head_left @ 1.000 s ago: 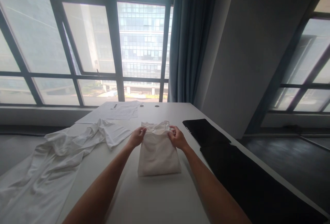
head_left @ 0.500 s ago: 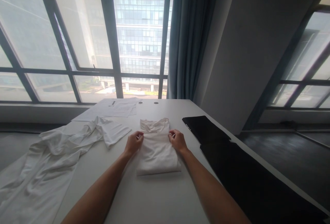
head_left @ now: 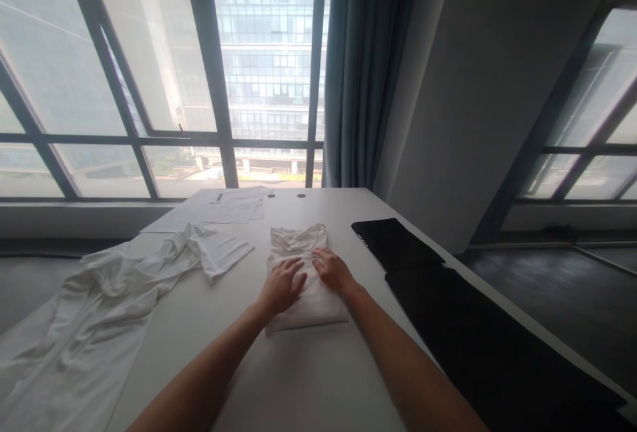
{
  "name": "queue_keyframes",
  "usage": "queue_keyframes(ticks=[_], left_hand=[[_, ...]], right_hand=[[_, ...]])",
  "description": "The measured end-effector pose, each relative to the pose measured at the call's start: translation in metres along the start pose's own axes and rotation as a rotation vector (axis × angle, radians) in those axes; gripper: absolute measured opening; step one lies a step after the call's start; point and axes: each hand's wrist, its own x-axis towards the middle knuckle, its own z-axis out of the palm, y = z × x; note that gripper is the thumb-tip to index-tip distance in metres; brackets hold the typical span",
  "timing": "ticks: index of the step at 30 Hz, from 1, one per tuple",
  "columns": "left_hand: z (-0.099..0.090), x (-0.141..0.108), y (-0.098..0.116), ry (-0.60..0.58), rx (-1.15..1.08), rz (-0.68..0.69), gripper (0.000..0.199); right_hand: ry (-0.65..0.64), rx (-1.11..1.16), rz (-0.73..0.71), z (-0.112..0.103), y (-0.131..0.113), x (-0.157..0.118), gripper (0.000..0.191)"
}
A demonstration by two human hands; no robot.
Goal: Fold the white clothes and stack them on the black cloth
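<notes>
A folded white T-shirt (head_left: 313, 309) lies on the white table, its neckline at the far end. My left hand (head_left: 283, 284) rests on the shirt's left side, palm down with fingers spread. On the right side of the same shirt, my right hand (head_left: 331, 268) lies with its fingers stretched inward. Neither hand grips the cloth; both press flat on it. Part of the shirt's middle and edges is hidden under the hands.
Left of me a loose, crumpled white garment (head_left: 119, 286) hangs over the edge of the table (head_left: 279, 385). Flat white sheets (head_left: 233, 206) lie at the back left. Folded black cloth (head_left: 478, 326) runs along the right edge. Windows and a curtain (head_left: 358, 73) stand behind.
Both hands have let go of the folded edge they were pinching. They have moved inward and now lie flat on the shirt, with fingers stretched out.
</notes>
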Motion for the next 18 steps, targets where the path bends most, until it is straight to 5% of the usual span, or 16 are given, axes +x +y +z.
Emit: queue_keyframes(ticks=[4,9,15,18], left_hand=[[0.021,-0.008,0.01,-0.241,0.089,-0.014,0.056],[0.027,-0.008,-0.014,-0.281,0.143,-0.061,0.062],[0.01,-0.006,-0.033,-0.283,0.236,-0.285,0.071],[0.012,-0.007,-0.022,-0.201,0.253,-0.254,0.065]], right_hand=[[-0.213,-0.096,0.021,0.012,-0.018,-0.008,0.055],[-0.308,-0.189,0.104,0.027,-0.019,-0.019,0.067],[-0.237,-0.248,0.309,0.023,-0.018,-0.023,0.071],[-0.098,-0.285,0.252,0.022,-0.026,-0.024,0.066]])
